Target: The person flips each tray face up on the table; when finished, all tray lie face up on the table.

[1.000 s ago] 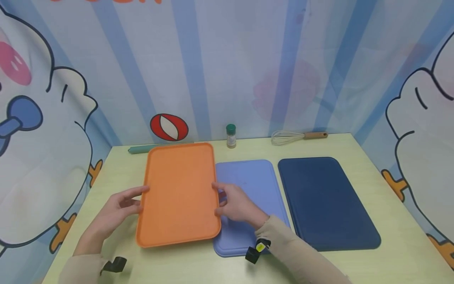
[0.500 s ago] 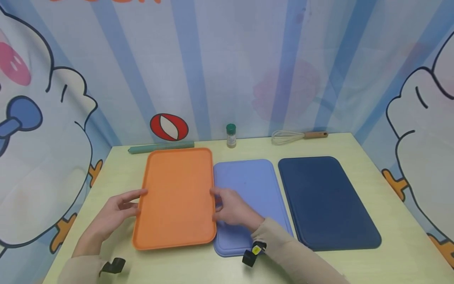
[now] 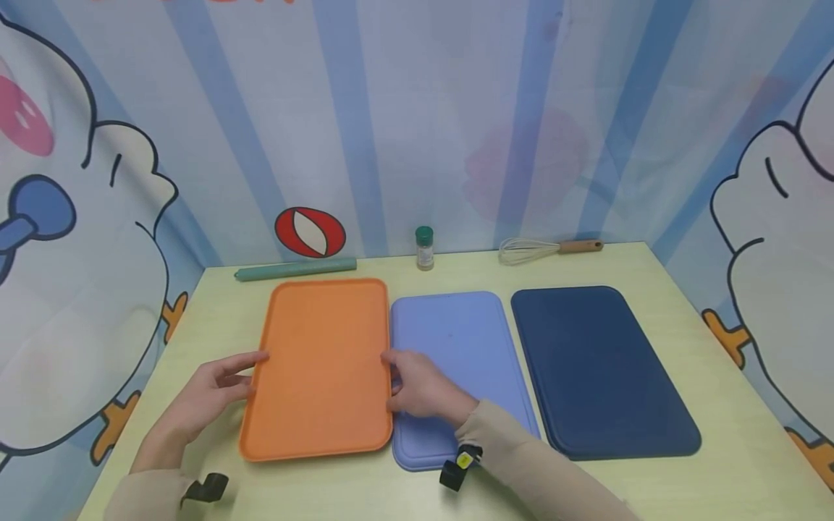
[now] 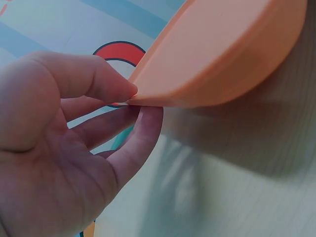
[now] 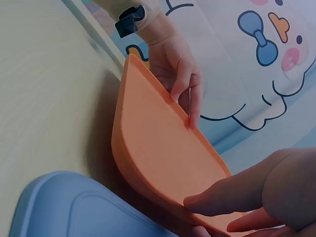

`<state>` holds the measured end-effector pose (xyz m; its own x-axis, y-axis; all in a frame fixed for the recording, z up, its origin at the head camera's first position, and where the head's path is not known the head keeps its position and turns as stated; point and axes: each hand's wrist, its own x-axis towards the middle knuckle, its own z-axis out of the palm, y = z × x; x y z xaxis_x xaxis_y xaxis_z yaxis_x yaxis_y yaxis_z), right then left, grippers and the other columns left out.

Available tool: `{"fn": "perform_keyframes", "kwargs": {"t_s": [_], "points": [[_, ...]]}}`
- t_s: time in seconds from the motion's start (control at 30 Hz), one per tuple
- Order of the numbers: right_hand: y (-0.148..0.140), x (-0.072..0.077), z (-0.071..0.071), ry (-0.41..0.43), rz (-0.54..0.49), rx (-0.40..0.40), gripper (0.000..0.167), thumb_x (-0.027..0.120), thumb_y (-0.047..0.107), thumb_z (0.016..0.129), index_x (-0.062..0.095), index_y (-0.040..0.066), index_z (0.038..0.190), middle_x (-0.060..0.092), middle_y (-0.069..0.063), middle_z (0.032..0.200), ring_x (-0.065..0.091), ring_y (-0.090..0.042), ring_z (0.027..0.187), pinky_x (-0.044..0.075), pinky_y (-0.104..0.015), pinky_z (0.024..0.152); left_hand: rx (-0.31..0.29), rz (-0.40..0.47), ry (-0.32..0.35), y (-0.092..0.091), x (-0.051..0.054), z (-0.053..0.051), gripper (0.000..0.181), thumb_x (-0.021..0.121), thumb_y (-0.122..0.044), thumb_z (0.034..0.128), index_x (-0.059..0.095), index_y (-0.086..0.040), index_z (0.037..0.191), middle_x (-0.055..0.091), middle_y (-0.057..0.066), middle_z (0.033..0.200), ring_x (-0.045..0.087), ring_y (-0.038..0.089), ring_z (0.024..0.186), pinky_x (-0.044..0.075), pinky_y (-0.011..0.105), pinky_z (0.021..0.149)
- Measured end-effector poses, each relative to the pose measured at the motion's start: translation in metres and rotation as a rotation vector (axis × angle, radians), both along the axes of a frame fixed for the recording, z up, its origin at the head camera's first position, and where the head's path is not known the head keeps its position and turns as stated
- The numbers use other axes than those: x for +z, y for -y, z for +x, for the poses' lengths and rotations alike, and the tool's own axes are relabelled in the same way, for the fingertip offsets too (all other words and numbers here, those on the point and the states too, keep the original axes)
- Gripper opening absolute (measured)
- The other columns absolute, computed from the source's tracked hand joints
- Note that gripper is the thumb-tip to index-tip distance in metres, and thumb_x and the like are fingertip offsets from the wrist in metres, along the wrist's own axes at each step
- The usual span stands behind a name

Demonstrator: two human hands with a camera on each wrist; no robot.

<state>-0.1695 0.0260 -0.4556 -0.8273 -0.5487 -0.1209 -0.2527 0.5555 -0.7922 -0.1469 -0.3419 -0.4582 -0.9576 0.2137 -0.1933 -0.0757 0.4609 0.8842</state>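
Left grip [image 3: 203, 399] and right grip [image 3: 422, 385] pinch opposite edges of an orange tray [image 3: 321, 367] above the worktop [image 3: 339, 492], beside a lavender board [image 3: 459, 347]; uneven release could tip the tray. Rightward drift might catch the board.

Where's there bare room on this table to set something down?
Bare table shows right of the navy board, between that board and the whisk, and left of the orange tray, between the green rod and left hand. It's crowded where the light-blue board lies beside the orange tray, with the right hand there; only a narrow gap parts the two boards.
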Motion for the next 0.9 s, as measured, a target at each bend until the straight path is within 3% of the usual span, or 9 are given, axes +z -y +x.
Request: {"fn": "perform_keyframes", "kwargs": {"t_s": [0.13,0.37,0.57,0.77,0.9], "points": [[0.002,0.001,0.000,-0.066,0.057,0.022,0.067,0.080,-0.007,0.081,0.054,-0.008,0.143,0.067,-0.019,0.124,0.066,-0.023,0.104,0.055,-0.025,0.081,-0.004,0.000,0.013,0.002,-0.002,-0.001,0.056,0.063,-0.003,0.1023,0.047,-0.001,0.157,0.044,0.023,0.162,0.065,0.035,0.126,0.057,0.023,0.091],[0.005,0.006,0.001,-0.127,0.131,0.057,0.055,0.083,-0.002,0.080,0.061,-0.005,0.130,0.066,-0.010,0.107,0.058,-0.019,0.095,0.052,-0.030,0.082,-0.023,-0.032,0.014,0.003,-0.004,-0.001,0.056,0.062,-0.002,0.1022,0.046,0.002,0.156,0.044,0.025,0.161,0.060,0.042,0.131,0.055,0.020,0.091],[0.010,0.008,0.001,-0.139,0.178,0.074,0.035,0.085,0.003,0.079,0.062,0.002,0.105,0.060,-0.007,0.092,0.051,-0.016,0.081,0.045,-0.029,0.071,-0.032,-0.038,0.030,0.006,-0.005,-0.001,0.057,0.062,-0.002,0.1022,0.044,0.004,0.156,0.043,0.026,0.161,0.059,0.043,0.132,0.055,0.021,0.091],[0.014,0.007,0.001,-0.127,0.210,0.080,0.035,0.086,0.006,0.080,0.063,0.003,0.106,0.058,-0.004,0.089,0.049,-0.015,0.079,0.044,-0.028,0.068,-0.051,-0.043,0.032,0.009,-0.006,0.000,0.058,0.062,-0.003,0.1021,0.044,0.004,0.156,0.044,0.027,0.160,0.061,0.041,0.130,0.055,0.022,0.090],[0.016,0.007,0.001,-0.115,0.212,0.082,0.031,0.086,0.006,0.080,0.063,0.003,0.099,0.051,0.000,0.082,0.046,-0.014,0.073,0.040,-0.027,0.063,-0.055,-0.051,0.042,0.009,-0.005,0.001,0.058,0.063,-0.003,0.1016,0.044,0.004,0.156,0.045,0.027,0.159,0.062,0.040,0.128,0.055,0.023,0.089]]}}
